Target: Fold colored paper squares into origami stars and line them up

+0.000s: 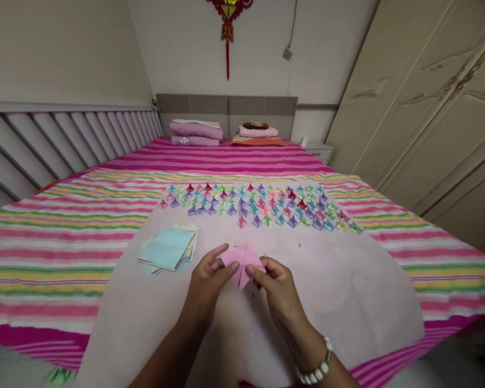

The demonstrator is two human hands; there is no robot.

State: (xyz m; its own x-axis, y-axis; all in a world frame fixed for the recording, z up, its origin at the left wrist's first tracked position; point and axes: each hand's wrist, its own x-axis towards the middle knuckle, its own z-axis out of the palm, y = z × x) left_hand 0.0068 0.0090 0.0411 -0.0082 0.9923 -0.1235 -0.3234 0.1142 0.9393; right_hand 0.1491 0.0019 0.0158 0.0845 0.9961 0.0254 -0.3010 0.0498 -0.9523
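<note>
A creased pink paper square (242, 263) is held between both hands above a pale sheet (339, 291) spread on the bed. My left hand (208, 277) pinches its left side with thumb and fingers closed. My right hand (275, 284), with a white bead bracelet (317, 367) on the wrist, pinches its right side. To the left lies a stack of coloured paper squares (168, 248), light blue on top. Beyond the hands, several rows of small folded paper shapes (255, 207) in many colours stand on the sheet.
The bed has a striped pink, green and yellow cover (64, 237). Folded pillows (196, 132) and an orange cushion pile (258, 137) lie at the headboard. A slatted rail (64, 140) runs along the left, wardrobe doors (428, 118) on the right, a nightstand (318, 151) beside them.
</note>
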